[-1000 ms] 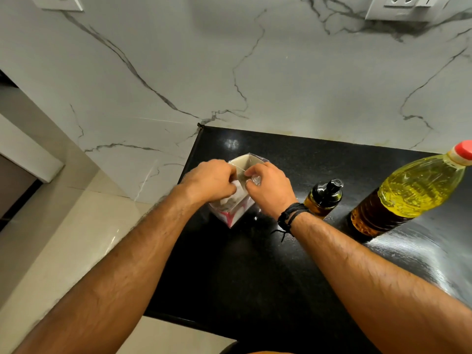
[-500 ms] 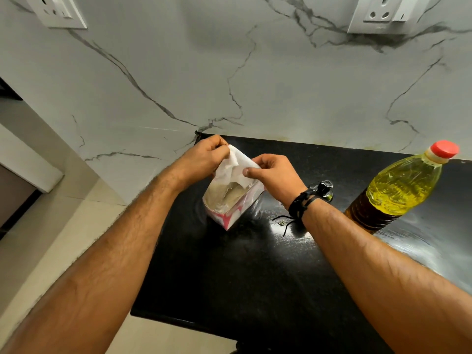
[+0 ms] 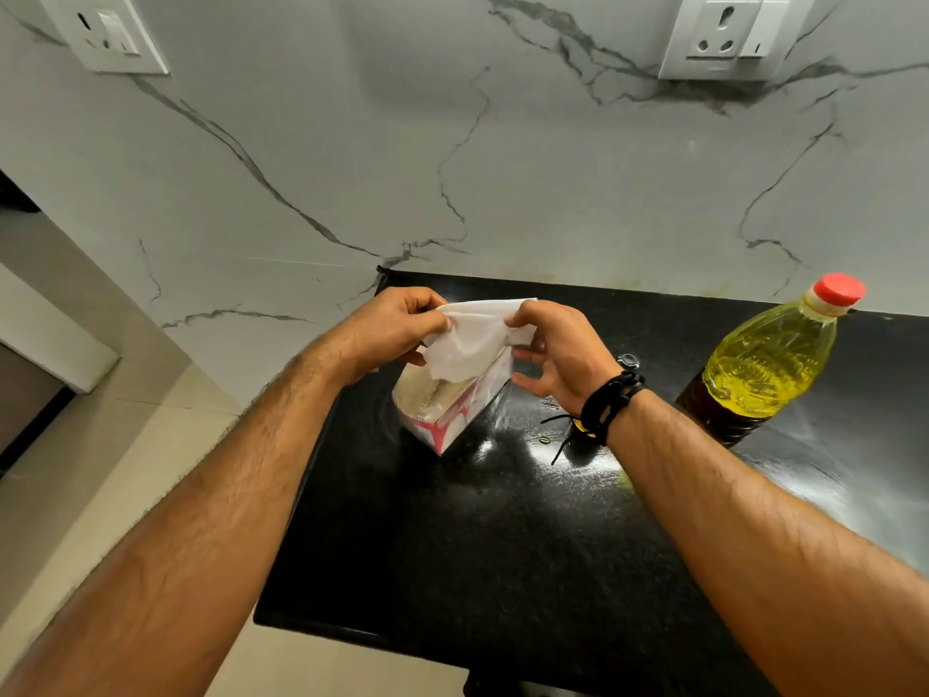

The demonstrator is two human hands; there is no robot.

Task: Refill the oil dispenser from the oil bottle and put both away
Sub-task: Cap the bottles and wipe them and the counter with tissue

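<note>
Tissue (image 3: 472,339) now pulled clear of tissue box (image 3: 447,404), pinched by L hand (image 3: 392,329) & R hand (image 3: 558,354); oil bottle (image 3: 769,364) untouched, wiping prob. next

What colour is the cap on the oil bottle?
Red; the cap tops the bottle in the head view.

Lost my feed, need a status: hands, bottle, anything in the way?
Left hand and right hand both pinch a white tissue above tissue box. Oil bottle capped, untouched. Dispenser mostly hidden behind right wrist.

Both hands, left hand (image 3: 389,330) and right hand (image 3: 555,350), pinch a white tissue (image 3: 470,339) above its box (image 3: 447,399); oil bottle (image 3: 769,364) stands right on the black counter (image 3: 477,545).
</note>
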